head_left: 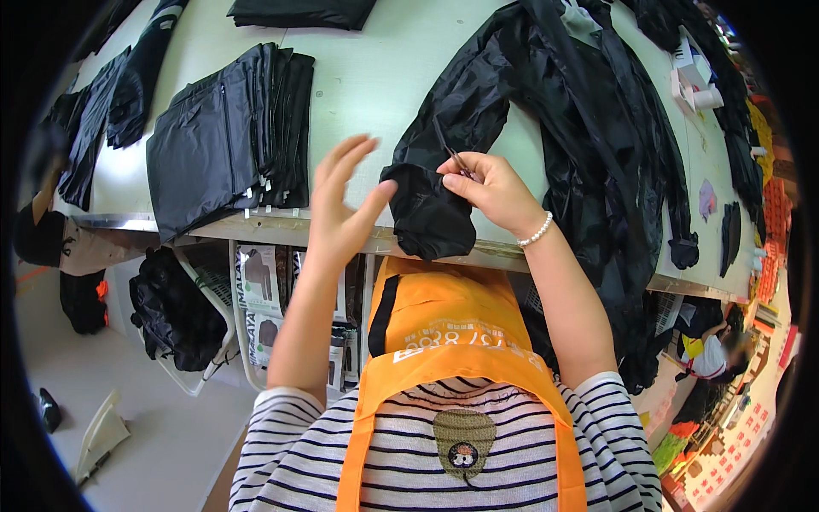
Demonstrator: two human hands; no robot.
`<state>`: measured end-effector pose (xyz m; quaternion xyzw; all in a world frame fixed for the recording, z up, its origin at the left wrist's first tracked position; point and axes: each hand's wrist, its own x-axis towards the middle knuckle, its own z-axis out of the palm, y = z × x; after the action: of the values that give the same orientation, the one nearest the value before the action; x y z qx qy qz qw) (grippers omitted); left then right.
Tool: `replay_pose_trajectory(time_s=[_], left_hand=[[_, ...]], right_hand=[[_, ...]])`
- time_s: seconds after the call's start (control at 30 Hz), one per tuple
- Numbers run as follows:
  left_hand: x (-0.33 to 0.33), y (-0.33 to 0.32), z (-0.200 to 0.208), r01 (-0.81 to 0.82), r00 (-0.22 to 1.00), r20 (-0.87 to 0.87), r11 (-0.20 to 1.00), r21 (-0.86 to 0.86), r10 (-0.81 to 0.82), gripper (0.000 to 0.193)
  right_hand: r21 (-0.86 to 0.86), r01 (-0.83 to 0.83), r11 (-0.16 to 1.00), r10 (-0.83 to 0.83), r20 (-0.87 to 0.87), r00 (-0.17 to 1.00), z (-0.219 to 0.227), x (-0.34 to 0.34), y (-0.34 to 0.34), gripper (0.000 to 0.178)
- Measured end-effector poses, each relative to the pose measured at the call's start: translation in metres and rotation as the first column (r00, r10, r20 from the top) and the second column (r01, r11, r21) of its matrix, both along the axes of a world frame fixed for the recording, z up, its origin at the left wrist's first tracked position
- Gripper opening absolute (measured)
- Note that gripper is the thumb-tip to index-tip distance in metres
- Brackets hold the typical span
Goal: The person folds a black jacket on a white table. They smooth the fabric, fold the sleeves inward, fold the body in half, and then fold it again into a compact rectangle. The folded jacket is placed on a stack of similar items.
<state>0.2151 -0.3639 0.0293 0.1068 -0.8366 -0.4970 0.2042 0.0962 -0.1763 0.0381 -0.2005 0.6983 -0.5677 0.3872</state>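
My right hand (495, 189) is closed around small dark scissors (461, 164), their thin point angled up over black fabric. Under that hand lies the bunched end of a black sleeve (431, 213), which hangs slightly over the table's front edge. The sleeve belongs to a glossy black jacket (589, 111) spread across the table to the right. My left hand (341, 200) is raised just left of the sleeve end, fingers spread, holding nothing. Its thumb tip comes close to the fabric; whether it touches I cannot tell.
A stack of folded black garments (226, 128) lies left on the pale table (358, 94). More black clothing hangs over the far left. A white box (691, 68) stands at the right. Below are a chair (217, 290) bearing black cloth and packaged goods (260, 286). Other people show at both sides.
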Motion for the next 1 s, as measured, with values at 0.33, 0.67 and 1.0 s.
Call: replay_pose_trajectory(time_s=[0.33, 0.67, 1.0], left_hand=[[-0.042, 0.002, 0.003, 0.186, 0.869, 0.046, 0.411, 0.892, -0.492, 0.023], [-0.046, 0.016, 0.03, 0.187, 0.891, 0.115, 0.587, 0.788, -0.439, 0.049], [-0.039, 0.02, 0.028, 0.313, 0.862, 0.107, 0.686, 0.657, -0.495, 0.044]], right_hand=[[-0.12, 0.156, 0.98, -0.169, -0.107, 0.98, 0.03, -0.001, 0.018, 0.016], [-0.045, 0.186, 0.982, -0.18, -0.54, 0.822, 0.041, 0.017, 0.017, 0.019], [0.027, 0.208, 0.978, -0.207, -0.011, 0.978, 0.04, 0.011, 0.021, 0.012]])
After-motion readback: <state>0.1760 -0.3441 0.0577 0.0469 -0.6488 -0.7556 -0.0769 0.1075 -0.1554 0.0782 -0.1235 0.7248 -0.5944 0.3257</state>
